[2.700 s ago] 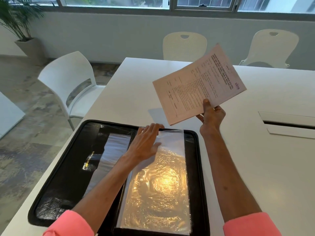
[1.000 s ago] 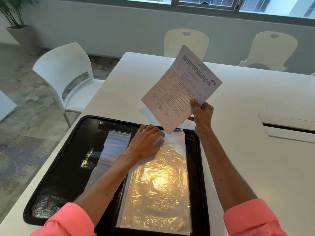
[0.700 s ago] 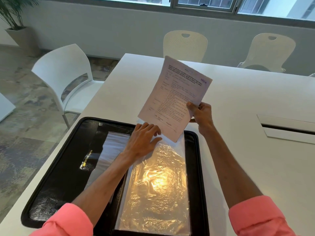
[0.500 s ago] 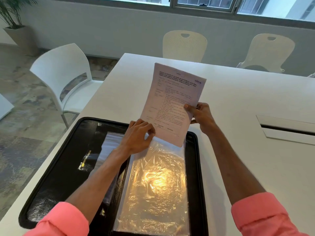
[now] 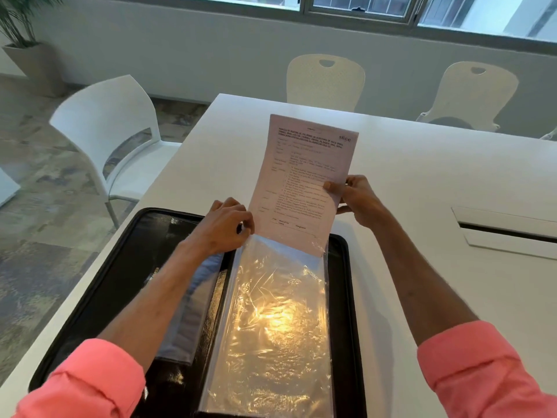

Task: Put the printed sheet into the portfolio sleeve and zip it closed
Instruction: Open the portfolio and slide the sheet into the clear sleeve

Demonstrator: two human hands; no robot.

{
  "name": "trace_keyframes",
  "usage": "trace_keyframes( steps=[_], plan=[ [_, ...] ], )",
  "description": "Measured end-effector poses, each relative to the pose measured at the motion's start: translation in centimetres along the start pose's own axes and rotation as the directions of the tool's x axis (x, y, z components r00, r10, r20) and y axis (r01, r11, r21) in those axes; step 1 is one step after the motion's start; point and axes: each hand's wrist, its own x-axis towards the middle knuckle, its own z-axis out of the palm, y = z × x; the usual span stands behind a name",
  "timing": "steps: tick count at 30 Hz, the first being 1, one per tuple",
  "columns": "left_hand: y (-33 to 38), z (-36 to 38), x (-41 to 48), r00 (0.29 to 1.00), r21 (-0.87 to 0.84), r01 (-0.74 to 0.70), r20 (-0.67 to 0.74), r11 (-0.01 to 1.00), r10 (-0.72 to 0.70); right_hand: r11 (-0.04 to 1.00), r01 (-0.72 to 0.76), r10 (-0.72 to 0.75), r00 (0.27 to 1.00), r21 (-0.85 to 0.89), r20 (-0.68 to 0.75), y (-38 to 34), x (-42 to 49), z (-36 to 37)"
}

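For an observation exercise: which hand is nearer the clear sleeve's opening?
Left. The left hand pinches the clear sleeve at its opening; the right hand grips the printed sheet beyond it.

Office meeting room: long white table (image 5: 422,176) with cable slot (image 5: 506,229), white chairs (image 5: 325,79), potted plant (image 5: 21,31), windows (image 5: 361,7).

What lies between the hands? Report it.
The printed sheet, in the head view; the right hand pinches its edge, the left hand pinches the clear sleeve.
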Motion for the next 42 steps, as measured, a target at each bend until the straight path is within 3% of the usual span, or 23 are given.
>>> trace_keyframes(
  steps=[19,32,42],
  plan=[
    [-2.1,-0.7,0.0,0.994,0.156,-0.084,0.083,0.984,0.071,0.994,-0.004,0.017,0.993,-0.109,0.115,-1.3,1.8,-0.5],
    [-2.1,-0.6,-0.1,0.997,0.119,-0.078,0.031,0.99,0.075,0.988,-0.07,0.086,0.99,-0.141,0.115,-0.8,3.4,-1.1],
    [-1.4,0.1,-0.2,0.997,0.094,-0.075,-0.027,0.993,0.078,0.987,-0.003,0.019,0.995,-0.16,0.098,0.0,2.4,-1.5]
  ],
)
